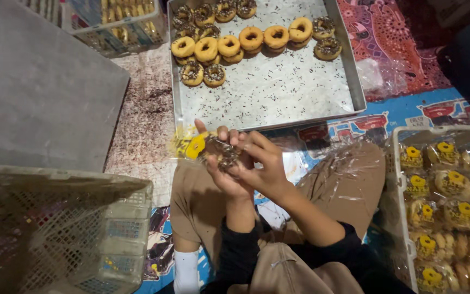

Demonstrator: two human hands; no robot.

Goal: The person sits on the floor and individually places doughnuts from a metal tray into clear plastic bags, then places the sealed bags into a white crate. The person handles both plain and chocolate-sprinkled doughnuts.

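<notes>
- The person sits cross-legged on a floor (137,125) covered with patterned mats, speckled brown at the left, red and blue at the right.
- At the near left corner of the floor stands an empty pale plastic crate (61,228); behind it lies a flat grey board (33,81).
- At the far edge, in the middle, sits a square metal tray (278,92) strewn with chocolate sprinkles, with ring doughnuts (246,38) crowded along its far side, some plain-glazed, some sprinkled.
- The left hand (221,169) is raised over the lap, palm up, its fingers curled under a sprinkled doughnut in a clear wrapper (218,152) with a yellow label.
- The right hand (265,166) crosses from the right, wrist bent, its fingers pinched together on the same wrapper, touching the left hand.
- At the right edge of the floor a white crate (409,245) holds rows of wrapped doughnuts.
</notes>
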